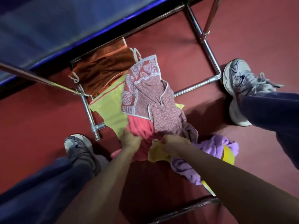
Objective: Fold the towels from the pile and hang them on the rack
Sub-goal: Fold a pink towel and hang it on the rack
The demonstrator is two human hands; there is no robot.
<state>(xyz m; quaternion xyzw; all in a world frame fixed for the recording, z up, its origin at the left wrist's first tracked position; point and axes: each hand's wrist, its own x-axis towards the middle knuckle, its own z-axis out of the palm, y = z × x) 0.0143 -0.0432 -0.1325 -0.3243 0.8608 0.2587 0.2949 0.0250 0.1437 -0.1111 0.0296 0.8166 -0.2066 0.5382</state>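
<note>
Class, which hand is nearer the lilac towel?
Right. The right hand, pinching a yellow towel, is beside the lilac towel; the left hand grips the pink towel, farther off.

Dim, soft, motion-blurred; wide-angle edge distortion.

Down below, the floor point(169, 46) was a deep, matte red, and it filled the view from side to side. Up in the top-left corner sat a big blue panel point(48, 21), blurred, its surface streaked with paler patches of reflected light. A bright blue edge point(100, 33) ran diagonally along it, from the left side up to the top of the view, and it caught the light hard. Right under that edge, a black band point(13, 88) lay at the far left. The light fell unevenly: the red was paler toward the upper right, while a heavy shadow point(145, 183) pooled across the lower middle, nearly maroon. Tabletop or mat, that blue panel? It could not be told.
</note>
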